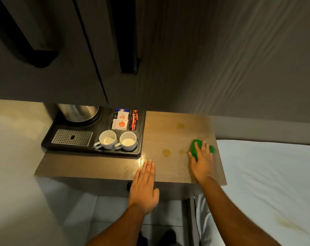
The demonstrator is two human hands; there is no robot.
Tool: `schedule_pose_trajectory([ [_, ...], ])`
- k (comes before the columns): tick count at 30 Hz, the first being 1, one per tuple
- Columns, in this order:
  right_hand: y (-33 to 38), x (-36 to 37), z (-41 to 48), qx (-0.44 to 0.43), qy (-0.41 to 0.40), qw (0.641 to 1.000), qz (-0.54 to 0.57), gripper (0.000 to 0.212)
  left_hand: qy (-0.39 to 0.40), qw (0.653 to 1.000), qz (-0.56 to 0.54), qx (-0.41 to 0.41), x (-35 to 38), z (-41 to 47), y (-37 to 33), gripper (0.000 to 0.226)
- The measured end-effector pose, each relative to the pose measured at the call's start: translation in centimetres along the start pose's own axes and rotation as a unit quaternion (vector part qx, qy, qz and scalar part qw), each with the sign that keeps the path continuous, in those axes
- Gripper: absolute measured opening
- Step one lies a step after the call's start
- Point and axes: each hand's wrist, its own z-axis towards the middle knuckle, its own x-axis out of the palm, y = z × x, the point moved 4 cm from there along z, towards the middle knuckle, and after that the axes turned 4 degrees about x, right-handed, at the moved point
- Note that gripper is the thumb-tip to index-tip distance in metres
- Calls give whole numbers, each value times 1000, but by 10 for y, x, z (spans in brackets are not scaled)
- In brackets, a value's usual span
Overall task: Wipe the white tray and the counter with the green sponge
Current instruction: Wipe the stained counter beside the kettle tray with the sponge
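- The dark tray [140,153] sits on the left half of the desk [97,167], its far part tucked under the cabinet; a bare strip of desk runs along its near edge.
- In the tray: a kettle [78,112] at the back, a metal drip grate [71,137], two white cups [107,140] side by side, sachets [120,122] behind them.
- The left hand [144,187] lies flat, fingers pressed together and straight, holding nothing, its fingertips on the desk just past the near edge (beside the tray's near right corner).
- Three yellowish stains [166,152] dot the open right half of the desk.
- The right hand [202,162] has its grip spread over the green sponge [195,148], pressing it down near the desk's right edge.
- A white bed [266,174] butts against that edge.
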Motion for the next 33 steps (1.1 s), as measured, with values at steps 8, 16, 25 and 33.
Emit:
schedule_pose_trajectory([
  [8, 13, 56, -63, -287, 97, 952, -39, 83, -9, 998, 15, -67, -5, 2, 16, 106],
  [16, -1, -4, 57, -64, 4, 998, -8, 60, 4, 996, 37, -75, -6, 1, 15, 121],
  [25, 28, 66, -83, -391, 135, 908, -68, 90, 5, 989, 88, -122, -5, -4, 15, 124],
  [33, -52, -33, 88, -67, 12, 997, -41, 60, 27, 993, 92, -72, -26, 27, -2, 127],
])
